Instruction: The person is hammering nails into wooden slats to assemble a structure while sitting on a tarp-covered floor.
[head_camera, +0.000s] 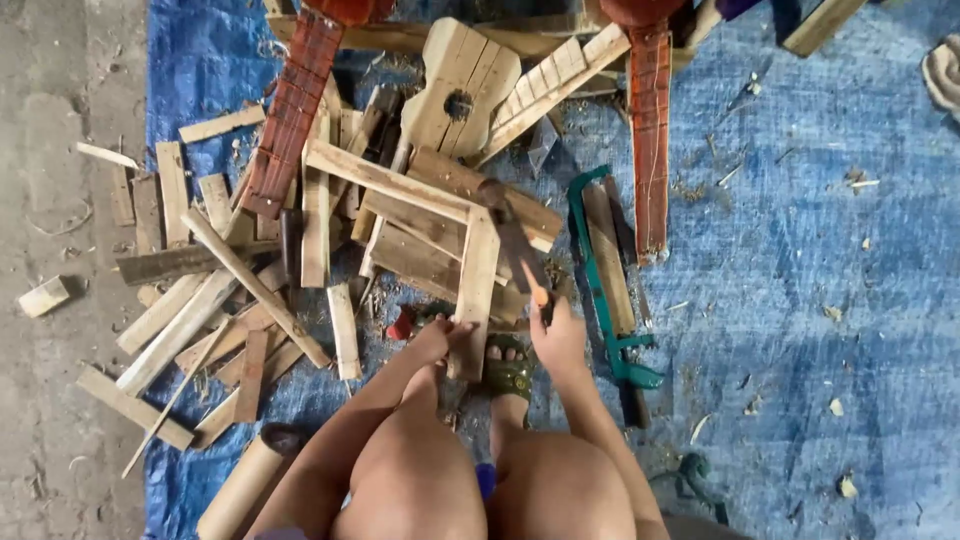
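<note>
My left hand (437, 338) grips the near end of a pale wooden slat (477, 280) that stands up from the blue tarp between my knees. My right hand (558, 335) holds a hammer (512, 232) by its handle, the dark head raised over the slat's far end at a joint with another long slat (395, 181). My sandalled foot (508, 374) rests just behind the slat. A guitar-shaped wooden cutout (462, 88) with a round hole lies beyond the joint.
Many loose wood slats (230, 290) are scattered to the left on the blue tarp (800, 280). A green-framed saw (600, 270) lies to the right of my hand. Two red-brown fretted necks (290, 110) (650, 130) lie at the back. A cardboard tube (240, 485) lies near left.
</note>
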